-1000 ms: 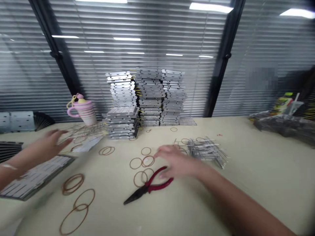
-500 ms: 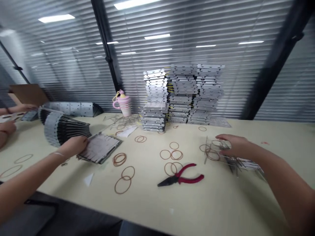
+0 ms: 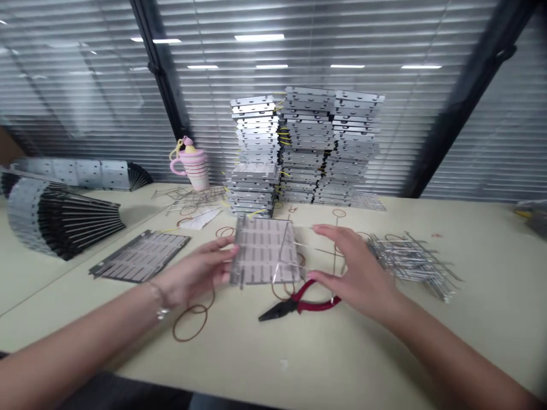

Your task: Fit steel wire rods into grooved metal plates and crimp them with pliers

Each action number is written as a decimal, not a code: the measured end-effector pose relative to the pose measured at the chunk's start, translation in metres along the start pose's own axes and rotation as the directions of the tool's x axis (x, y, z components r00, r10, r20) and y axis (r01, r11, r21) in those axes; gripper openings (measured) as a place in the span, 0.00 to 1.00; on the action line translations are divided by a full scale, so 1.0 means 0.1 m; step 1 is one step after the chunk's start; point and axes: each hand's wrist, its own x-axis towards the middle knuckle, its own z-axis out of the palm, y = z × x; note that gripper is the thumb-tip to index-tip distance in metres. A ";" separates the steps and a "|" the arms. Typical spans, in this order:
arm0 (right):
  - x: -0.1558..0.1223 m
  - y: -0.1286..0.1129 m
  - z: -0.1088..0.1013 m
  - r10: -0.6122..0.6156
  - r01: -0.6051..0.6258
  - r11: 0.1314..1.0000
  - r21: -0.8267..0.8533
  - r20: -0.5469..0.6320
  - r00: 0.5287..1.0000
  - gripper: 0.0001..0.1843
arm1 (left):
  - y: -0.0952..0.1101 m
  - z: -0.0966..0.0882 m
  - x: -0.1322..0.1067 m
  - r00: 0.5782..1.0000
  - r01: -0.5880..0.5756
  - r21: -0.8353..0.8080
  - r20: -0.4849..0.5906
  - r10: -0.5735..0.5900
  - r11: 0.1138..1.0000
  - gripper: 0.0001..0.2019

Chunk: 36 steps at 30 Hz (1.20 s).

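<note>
My left hand (image 3: 207, 270) grips the left edge of a flat grey slotted panel (image 3: 261, 250), raised over the middle of the table. At the panel's right side is my right hand (image 3: 363, 276), thumb and fingers curved around a thin metal wire frame (image 3: 335, 262). The frame is blurred and overlaps the panel's right part; whether they touch, I cannot tell. Beneath lie red-handled pliers (image 3: 280, 310) and brown rubber bands (image 3: 190, 323), partly covered by the panel. A second slotted panel (image 3: 143, 256) lies flat to the left of my left hand.
A heap of wire frames (image 3: 412, 262) lies to the right. Tall stacks of grey panels (image 3: 310, 142) stand at the back beside a pink and white cup (image 3: 194, 168). More wires (image 3: 192, 199) lie near the cup. Fanned-out panels (image 3: 64, 219) occupy the left.
My left hand has lifted a panel from the left and carried it to the middle. My right hand has come left from the wire heap with a wire frame. The view has turned rightward.
</note>
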 end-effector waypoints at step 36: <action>-0.12 0.01 0.35 -0.115 0.113 0.993 -0.042 -0.029 0.993 0.29 | -0.48 0.20 0.26 0.869 0.154 -0.061 0.483 -0.106 0.986 0.21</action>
